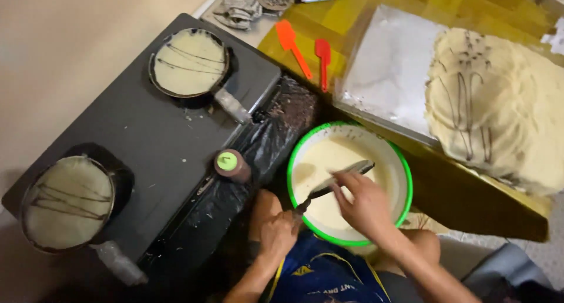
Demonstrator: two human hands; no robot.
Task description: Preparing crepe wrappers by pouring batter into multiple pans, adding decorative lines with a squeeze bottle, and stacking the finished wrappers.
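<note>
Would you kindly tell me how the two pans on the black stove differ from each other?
The far pan sits near the spatulas, its handle pointing toward the green-rimmed bowl; the near pan sits at the stove's opposite corner, its handle pointing toward the person. The far pan's dark lines are few and spread; the near pan's cross more densely. Both hold pale batter with dark drizzle.

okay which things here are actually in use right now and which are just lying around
In use: left hand gripping ladle, right hand touching its scoop, green-rimmed batter bowl, two pans with crepes, stove.

Lying about: two orange spatulas, brown squeeze bottle, stacked crepes.
</note>
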